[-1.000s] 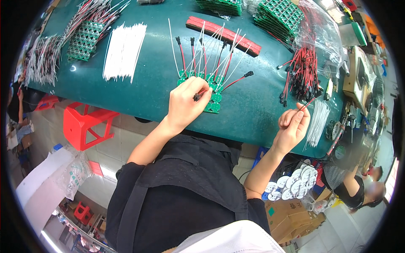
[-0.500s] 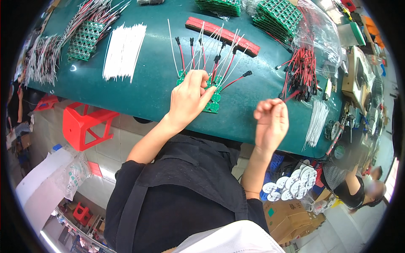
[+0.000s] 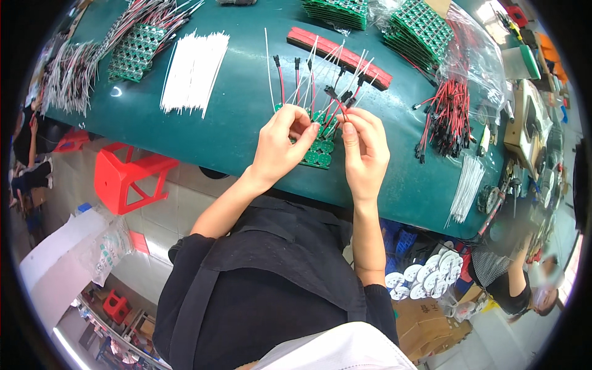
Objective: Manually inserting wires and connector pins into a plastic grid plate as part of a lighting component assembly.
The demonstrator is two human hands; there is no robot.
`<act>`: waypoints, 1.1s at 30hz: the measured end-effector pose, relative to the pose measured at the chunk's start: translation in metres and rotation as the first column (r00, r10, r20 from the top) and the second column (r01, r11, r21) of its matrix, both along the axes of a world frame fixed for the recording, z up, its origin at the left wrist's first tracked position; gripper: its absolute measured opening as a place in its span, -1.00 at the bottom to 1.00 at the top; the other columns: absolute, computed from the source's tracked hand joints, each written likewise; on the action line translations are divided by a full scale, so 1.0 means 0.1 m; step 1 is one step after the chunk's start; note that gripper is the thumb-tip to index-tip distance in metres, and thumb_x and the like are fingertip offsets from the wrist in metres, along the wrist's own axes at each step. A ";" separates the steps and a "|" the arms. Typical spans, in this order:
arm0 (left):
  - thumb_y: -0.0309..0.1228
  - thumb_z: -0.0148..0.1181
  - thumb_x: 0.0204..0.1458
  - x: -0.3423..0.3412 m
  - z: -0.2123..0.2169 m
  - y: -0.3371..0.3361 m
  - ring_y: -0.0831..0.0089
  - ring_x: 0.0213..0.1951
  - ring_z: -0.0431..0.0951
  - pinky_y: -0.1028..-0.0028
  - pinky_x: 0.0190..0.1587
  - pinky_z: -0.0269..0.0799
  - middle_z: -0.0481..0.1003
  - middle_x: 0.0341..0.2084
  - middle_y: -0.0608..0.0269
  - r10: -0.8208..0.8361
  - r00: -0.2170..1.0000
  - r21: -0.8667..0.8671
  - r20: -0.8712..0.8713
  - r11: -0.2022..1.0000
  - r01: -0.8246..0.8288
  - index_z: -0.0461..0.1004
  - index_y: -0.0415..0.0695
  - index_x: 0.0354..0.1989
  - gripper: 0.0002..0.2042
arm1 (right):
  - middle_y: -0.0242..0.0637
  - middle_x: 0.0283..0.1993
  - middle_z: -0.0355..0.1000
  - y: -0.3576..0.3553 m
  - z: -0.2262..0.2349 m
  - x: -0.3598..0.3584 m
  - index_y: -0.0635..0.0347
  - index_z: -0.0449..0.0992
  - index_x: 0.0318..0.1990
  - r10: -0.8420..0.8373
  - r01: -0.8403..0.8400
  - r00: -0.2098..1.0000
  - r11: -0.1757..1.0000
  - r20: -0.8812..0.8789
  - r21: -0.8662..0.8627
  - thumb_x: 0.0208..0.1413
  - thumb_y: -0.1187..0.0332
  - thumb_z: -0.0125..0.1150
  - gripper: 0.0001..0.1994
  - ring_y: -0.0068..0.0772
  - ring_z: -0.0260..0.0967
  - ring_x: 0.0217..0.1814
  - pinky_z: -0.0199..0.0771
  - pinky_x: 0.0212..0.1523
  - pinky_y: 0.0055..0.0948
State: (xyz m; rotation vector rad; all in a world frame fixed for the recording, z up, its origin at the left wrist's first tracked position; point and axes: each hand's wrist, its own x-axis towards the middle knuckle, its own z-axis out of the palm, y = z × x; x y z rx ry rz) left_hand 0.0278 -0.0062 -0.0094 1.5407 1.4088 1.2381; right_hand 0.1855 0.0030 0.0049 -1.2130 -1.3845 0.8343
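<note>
A green circuit board panel (image 3: 319, 154) made of small round boards lies in front of me. Red-and-black leads with black plugs and thin white wires stand up from its far part. Over its left side is my left hand (image 3: 283, 145), thumb and forefinger pinched together; the fingers hide what is between them. At the panel's right edge my right hand (image 3: 368, 154) is closed, fingertips pinching a red-and-black connector lead (image 3: 340, 106). The lead's black plug points up and away, among the other leads. The two hands' fingertips are close but apart.
Behind the panel lies a long red block (image 3: 339, 57). White wires (image 3: 194, 74) are spread to the left, near more wired boards (image 3: 134, 52). To the right are a bundle of red-and-black leads (image 3: 449, 117) and white ties (image 3: 465, 188). Board stacks (image 3: 419, 31) stand farther back.
My right hand has moved left from beside the lead bundle to the panel, bringing a lead with it. The left hand stays pinched over the panel. The whole view has shifted slightly.
</note>
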 end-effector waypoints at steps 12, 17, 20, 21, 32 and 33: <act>-0.52 0.32 0.06 -0.15 0.19 -0.27 0.54 -0.26 0.56 0.58 -0.26 0.52 0.54 -0.28 0.25 -0.258 0.945 0.091 0.201 0.965 0.244 0.56 -0.22 -0.15 -0.81 | -0.17 -0.35 0.45 -0.40 0.19 0.01 0.27 0.56 -0.25 0.163 -0.197 0.932 0.977 0.324 0.076 0.05 0.53 0.30 -0.89 -0.19 0.43 -0.30 0.46 -0.30 -0.32; -0.58 0.18 0.17 -0.16 0.22 -0.30 0.41 -0.31 0.60 0.48 -0.21 0.55 0.53 -0.31 0.14 -0.034 0.787 -0.183 0.616 0.966 0.185 0.50 -0.33 -0.18 -0.90 | -0.19 -0.35 0.43 -0.44 0.14 -0.02 0.27 0.55 -0.25 0.164 -0.182 0.933 0.983 0.319 0.025 0.06 0.53 0.29 -0.90 -0.19 0.41 -0.31 0.44 -0.29 -0.31; -0.59 0.20 0.15 -0.20 0.24 -0.30 0.42 -0.27 0.59 0.47 -0.17 0.55 0.52 -0.29 0.16 -0.025 0.745 -0.223 0.667 0.947 0.232 0.49 -0.31 -0.18 -0.89 | -0.21 -0.37 0.42 -0.47 0.10 -0.04 0.27 0.55 -0.26 0.151 -0.183 0.923 0.981 0.355 0.057 0.02 0.52 0.32 -0.88 -0.20 0.41 -0.33 0.44 -0.31 -0.30; -0.59 0.20 0.15 -0.20 0.24 -0.31 0.42 -0.27 0.59 0.47 -0.17 0.55 0.52 -0.29 0.16 -0.026 0.746 -0.224 0.666 0.946 0.233 0.49 -0.31 -0.18 -0.89 | -0.21 -0.37 0.42 -0.48 0.09 -0.05 0.27 0.55 -0.26 0.151 -0.182 0.923 0.982 0.354 0.057 0.02 0.52 0.32 -0.88 -0.20 0.41 -0.33 0.44 -0.31 -0.30; -0.64 0.25 0.06 -0.26 0.16 -0.09 0.44 -0.19 0.58 0.49 -0.09 0.53 0.51 -0.27 0.20 -0.117 0.942 -0.211 0.313 0.959 0.190 0.47 -0.28 -0.27 -0.90 | -0.19 -0.29 0.46 -0.27 0.17 0.38 0.20 0.54 -0.14 -0.118 0.028 0.779 0.988 0.615 0.155 0.12 0.47 0.26 -0.85 -0.16 0.41 -0.25 0.45 -0.23 -0.27; -0.64 0.25 0.06 -0.29 0.15 -0.06 0.45 -0.19 0.59 0.50 -0.09 0.53 0.52 -0.27 0.20 -0.096 0.966 -0.188 0.241 0.972 0.143 0.48 -0.28 -0.27 -0.90 | -0.17 -0.26 0.47 -0.22 0.17 0.55 0.20 0.53 -0.12 -0.209 0.113 0.722 0.976 0.660 0.186 0.18 0.44 0.21 -0.86 -0.14 0.41 -0.24 0.45 -0.21 -0.27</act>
